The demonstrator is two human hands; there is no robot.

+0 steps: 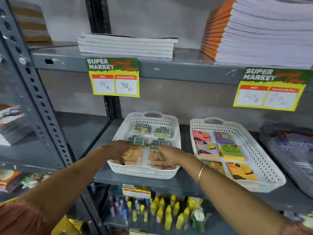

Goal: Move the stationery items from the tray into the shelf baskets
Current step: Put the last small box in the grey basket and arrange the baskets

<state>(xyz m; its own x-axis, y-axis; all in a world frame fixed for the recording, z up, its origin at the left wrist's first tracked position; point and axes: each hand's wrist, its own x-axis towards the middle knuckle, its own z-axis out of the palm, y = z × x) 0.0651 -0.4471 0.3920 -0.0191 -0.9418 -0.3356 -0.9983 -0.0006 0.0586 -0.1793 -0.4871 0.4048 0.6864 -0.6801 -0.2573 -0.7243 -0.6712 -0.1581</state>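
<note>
A white perforated basket (pixel 144 172) sits on the grey middle shelf. It holds green-and-yellow eraser packs (pixel 163 133) at the back and tan wooden items (pixel 133 156) at the front. My left hand (pixel 118 150) reaches into its front left part, fingers spread over the tan items. My right hand (pixel 169 156) lies over the front right part, fingers pointing down onto the tan items. Whether either hand grips anything is unclear. A second white basket (pixel 264 167) to the right holds colourful sticky-note pads (pixel 228 148). No tray is in view.
A grey basket (pixel 288 160) stands at the far right of the shelf. Stacked notebooks (pixel 127 45) and orange-spined paper stacks (pixel 254 31) fill the upper shelf. Price tags (pixel 114 77) hang from its edge. Yellow bottles (pixel 162 212) stand on the lower shelf. A metal upright (pixel 39 99) rises at left.
</note>
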